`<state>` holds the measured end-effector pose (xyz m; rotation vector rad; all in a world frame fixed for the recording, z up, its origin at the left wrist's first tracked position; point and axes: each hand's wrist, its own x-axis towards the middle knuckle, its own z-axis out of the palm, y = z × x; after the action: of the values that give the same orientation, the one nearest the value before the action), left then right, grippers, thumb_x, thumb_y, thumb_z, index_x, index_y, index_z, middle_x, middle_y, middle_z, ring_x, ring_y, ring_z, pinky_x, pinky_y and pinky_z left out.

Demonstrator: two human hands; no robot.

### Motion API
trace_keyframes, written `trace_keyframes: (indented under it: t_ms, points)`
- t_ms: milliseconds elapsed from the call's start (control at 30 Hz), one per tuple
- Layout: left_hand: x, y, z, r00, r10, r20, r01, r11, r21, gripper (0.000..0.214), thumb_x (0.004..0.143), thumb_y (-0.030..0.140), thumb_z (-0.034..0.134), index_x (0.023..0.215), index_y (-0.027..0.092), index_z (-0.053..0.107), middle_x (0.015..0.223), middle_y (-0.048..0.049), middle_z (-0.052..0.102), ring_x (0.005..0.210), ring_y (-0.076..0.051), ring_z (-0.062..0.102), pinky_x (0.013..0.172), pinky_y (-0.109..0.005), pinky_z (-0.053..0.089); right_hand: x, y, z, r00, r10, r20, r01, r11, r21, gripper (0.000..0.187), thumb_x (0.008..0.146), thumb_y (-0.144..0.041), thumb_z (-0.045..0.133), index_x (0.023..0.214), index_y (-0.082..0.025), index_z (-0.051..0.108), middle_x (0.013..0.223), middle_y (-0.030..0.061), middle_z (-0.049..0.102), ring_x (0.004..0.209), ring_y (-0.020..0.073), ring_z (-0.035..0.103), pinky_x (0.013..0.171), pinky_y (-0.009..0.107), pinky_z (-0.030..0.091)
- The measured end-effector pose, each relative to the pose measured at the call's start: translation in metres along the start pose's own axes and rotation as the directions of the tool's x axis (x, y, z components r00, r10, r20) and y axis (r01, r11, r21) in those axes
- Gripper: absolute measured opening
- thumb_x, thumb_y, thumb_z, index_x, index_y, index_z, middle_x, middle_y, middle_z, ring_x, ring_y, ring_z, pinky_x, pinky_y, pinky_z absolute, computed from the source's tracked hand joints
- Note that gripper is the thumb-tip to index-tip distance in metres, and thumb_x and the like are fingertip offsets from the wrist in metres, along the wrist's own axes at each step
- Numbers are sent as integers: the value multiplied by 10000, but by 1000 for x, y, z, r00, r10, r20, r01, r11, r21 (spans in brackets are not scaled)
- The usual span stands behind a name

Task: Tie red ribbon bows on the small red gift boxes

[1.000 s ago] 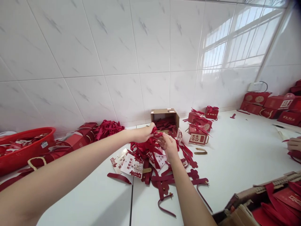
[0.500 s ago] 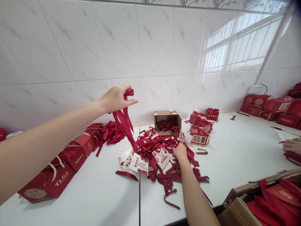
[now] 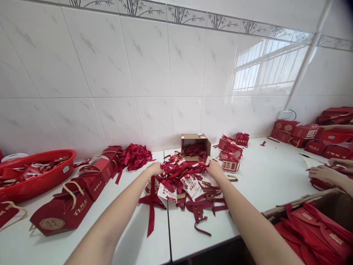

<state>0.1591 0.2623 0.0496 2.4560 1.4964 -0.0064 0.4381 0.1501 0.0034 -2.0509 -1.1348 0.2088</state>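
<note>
A tangled pile of dark red ribbons (image 3: 184, 171) lies on the white table (image 3: 259, 184), mixed with white printed cards (image 3: 191, 184) and flat red straps (image 3: 204, 206). My left hand (image 3: 154, 169) rests at the pile's left edge, its fingers curled into the ribbons. My right hand (image 3: 214, 168) is at the pile's right edge, fingers bent down among ribbons and cards. What each hand grips is hidden by the tangle. One long ribbon (image 3: 151, 216) trails toward the table's front edge.
A small open cardboard box (image 3: 195, 142) with ribbons stands behind the pile. Red gift boxes (image 3: 231, 151) sit to its right, more (image 3: 79, 191) on the left beside a red basket (image 3: 35, 176). Another person's hands (image 3: 324, 173) work at far right. A carton of red pieces (image 3: 311, 230) is at front right.
My left hand, which was raised high with ribbons hanging from it, has come down to the left edge of the pile. A long ribbon now lies toward the front edge.
</note>
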Motion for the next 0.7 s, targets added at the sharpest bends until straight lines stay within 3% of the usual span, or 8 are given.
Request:
trace_keyframes:
  t_ms: [67, 200, 367, 467, 567, 700]
  points:
    - [11, -6, 17, 999, -26, 33, 27, 999, -24, 311, 869, 346, 535, 1100, 139, 562, 1074, -72, 595, 916, -184, 596, 779, -377, 512, 10, -14, -27, 998, -60, -7, 60, 998, -27, 10, 689, -150, 677, 680, -153, 680, 654, 82, 639, 691, 217, 614, 661, 331, 444]
    - [26, -22, 38, 997, -48, 59, 51, 997, -55, 287, 869, 337, 538, 1075, 141, 579, 1066, -68, 602, 917, -184, 597, 789, -372, 512, 28, -49, -82, 974, -209, -89, 208, 978, -30, 158, 746, -248, 605, 802, -164, 727, 692, 65, 655, 704, 193, 594, 691, 308, 432]
    - [31, -36, 48, 995, -92, -22, 91, 993, -75, 285, 868, 334, 540, 1080, 148, 574, 1079, -75, 596, 947, -187, 590, 813, -387, 500, 32, -87, -126, 925, -285, -251, 283, 958, -45, 279, 722, -376, 641, 881, -170, 742, 910, 114, 640, 932, 242, 547, 805, 352, 412]
    - [30, -41, 33, 992, -83, -91, 73, 991, -114, 285, 865, 325, 546, 1091, 152, 569, 1097, -78, 588, 965, -191, 584, 822, -391, 496, 26, -99, -141, 926, -303, -228, 300, 953, -48, 256, 713, -360, 646, 831, -158, 749, 804, 94, 631, 829, 223, 554, 740, 340, 416]
    - [24, -43, 1, 983, -53, -174, 21, 983, -183, 281, 865, 343, 541, 1054, 138, 581, 1054, -73, 603, 937, -187, 590, 811, -384, 494, 16, -104, -153, 949, -287, -129, 287, 958, -20, 249, 732, -348, 617, 774, -137, 742, 599, 41, 588, 627, 168, 525, 623, 304, 395]
    - [13, -38, -37, 970, 14, -244, -87, 953, -291, 430, 886, 475, 428, 1047, 116, 599, 956, -66, 649, 862, -184, 606, 747, -296, 484, 2, -107, -162, 960, -274, -63, 279, 958, 72, 231, 723, -344, 626, 772, -148, 738, 583, 17, 597, 547, 127, 491, 565, 278, 371]
